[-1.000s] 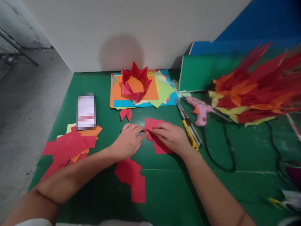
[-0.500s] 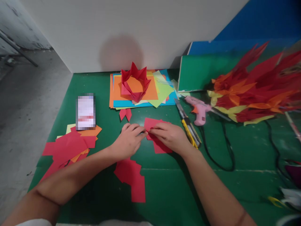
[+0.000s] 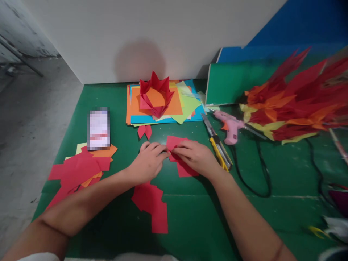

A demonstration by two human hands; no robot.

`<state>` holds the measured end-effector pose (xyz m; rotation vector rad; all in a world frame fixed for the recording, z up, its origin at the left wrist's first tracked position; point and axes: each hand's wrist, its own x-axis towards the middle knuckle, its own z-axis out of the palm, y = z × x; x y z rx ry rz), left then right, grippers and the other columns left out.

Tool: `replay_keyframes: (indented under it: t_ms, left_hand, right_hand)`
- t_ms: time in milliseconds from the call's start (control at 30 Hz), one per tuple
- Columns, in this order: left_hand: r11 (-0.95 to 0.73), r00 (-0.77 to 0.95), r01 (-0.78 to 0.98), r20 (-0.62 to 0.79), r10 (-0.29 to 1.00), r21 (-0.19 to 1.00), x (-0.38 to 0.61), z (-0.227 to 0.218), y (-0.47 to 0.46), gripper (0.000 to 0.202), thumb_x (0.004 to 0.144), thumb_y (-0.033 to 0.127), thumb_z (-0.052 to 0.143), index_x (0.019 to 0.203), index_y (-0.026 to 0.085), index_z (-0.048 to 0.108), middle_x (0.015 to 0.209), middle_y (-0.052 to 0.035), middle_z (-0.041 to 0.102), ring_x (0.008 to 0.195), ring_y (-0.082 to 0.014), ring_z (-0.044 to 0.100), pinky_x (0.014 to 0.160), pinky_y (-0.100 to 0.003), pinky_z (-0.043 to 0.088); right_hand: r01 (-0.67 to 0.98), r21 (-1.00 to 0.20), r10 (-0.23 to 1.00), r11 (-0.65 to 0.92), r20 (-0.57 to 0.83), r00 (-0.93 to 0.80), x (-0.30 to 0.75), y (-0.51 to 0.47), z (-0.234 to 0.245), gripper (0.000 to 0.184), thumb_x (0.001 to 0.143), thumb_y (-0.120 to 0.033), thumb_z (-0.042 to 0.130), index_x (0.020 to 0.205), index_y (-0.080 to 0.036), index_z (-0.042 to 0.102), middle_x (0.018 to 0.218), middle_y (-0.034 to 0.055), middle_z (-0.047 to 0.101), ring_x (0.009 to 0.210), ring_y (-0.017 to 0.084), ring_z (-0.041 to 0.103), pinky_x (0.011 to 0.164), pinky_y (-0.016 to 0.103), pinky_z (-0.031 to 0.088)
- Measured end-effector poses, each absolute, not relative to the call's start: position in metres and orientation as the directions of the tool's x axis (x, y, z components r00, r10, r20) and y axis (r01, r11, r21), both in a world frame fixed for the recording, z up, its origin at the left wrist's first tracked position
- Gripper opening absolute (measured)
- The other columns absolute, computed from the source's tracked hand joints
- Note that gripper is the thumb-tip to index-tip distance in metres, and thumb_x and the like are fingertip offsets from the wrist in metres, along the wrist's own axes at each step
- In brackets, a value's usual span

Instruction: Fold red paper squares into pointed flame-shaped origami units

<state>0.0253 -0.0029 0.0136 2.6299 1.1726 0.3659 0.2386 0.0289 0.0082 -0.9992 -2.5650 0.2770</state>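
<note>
green tabletop (image 3: pixel 206 221), seen from the head camera, with a pale panel (image 3: pixel 185 36) rising along its far edge and grey floor (image 3: pixel 32 119) beyond its slanting left edge.

two bare forearms reach in from the lower corners and nearly meet at mid-table. the left hand (image 3: pixel 149 162) is palm down, fingers curled, thumb and fingertips pinched together, pointing right. the right hand (image 3: pixel 198 157) points left, its fingers long and drawn together. both pinches are closed at a small red paper piece (image 3: pixel 170 150), mostly hidden by the fingertips.

bare green surface lies between the left hand and the phone (image 3: pixel 98 128), and a wider stretch right of the lower red sheets (image 3: pixel 160 217). a yellow-handled cutter (image 3: pixel 221 154) lies just beside the right hand, with a pink glue gun (image 3: pixel 231 131) past it.

the small red paper piece sits between the hands, at the left edge of some flat, overlapping red squares (image 3: pixel 187 169) partly under the right hand. it looks matte and narrow; its folds are too small to make out.
</note>
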Motion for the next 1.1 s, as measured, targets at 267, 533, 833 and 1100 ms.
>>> replay_keyframes:
  t_ms: [267, 533, 833, 1100]
  left_hand:
    - [-0.663, 0.649, 0.686, 0.159, 0.744, 0.300, 0.0254, 0.0114, -0.0038, 0.031, 0.090, 0.012, 0.040, 0.114, 0.017, 0.059, 0.118, -0.0060, 0.060, 0.107, -0.0211, 0.049, 0.090, -0.038, 0.032]
    - [-0.673, 0.663, 0.696, 0.134, 0.736, 0.251, 0.0256, 0.0150, -0.0040, 0.030, 0.090, 0.014, 0.044, 0.116, 0.018, 0.058, 0.120, -0.0051, 0.060, 0.106, -0.0213, 0.048, 0.088, -0.038, 0.033]
    - [-0.683, 0.669, 0.689, 0.150, 0.728, 0.242, 0.0252, 0.0168, -0.0037, 0.027, 0.091, 0.014, 0.044, 0.113, 0.018, 0.059, 0.120, -0.0038, 0.061, 0.103, -0.0204, 0.049, 0.089, -0.038, 0.031]
    - [-0.692, 0.679, 0.687, 0.141, 0.720, 0.222, 0.0250, 0.0182, -0.0041, 0.028, 0.090, 0.013, 0.045, 0.114, 0.019, 0.058, 0.120, -0.0042, 0.061, 0.103, -0.0198, 0.049, 0.090, -0.037, 0.030]
  right_hand:
    - [0.613, -0.322, 0.689, 0.722, 0.249, -0.681, 0.2392, 0.0287, 0.0084, 0.025, 0.093, -0.020, 0.045, 0.089, -0.020, 0.070, 0.088, 0.0053, 0.069, 0.077, 0.016, 0.060, 0.064, 0.027, 0.042]
    - [0.615, -0.324, 0.692, 0.719, 0.249, -0.678, 0.2375, 0.0283, 0.0109, 0.026, 0.093, -0.020, 0.045, 0.089, -0.020, 0.070, 0.088, 0.0055, 0.069, 0.077, 0.016, 0.060, 0.065, 0.027, 0.044]
    - [0.579, -0.452, 0.721, 0.678, 0.256, -0.644, 0.2413, 0.0303, 0.0071, 0.022, 0.091, -0.020, 0.049, 0.091, -0.020, 0.071, 0.090, 0.0079, 0.067, 0.081, 0.017, 0.061, 0.071, 0.030, 0.048]
    - [0.542, -0.533, 0.740, 0.649, 0.279, -0.612, 0.2419, 0.0307, 0.0089, 0.021, 0.090, -0.021, 0.050, 0.090, -0.020, 0.071, 0.088, 0.0075, 0.066, 0.081, 0.017, 0.061, 0.070, 0.031, 0.050]
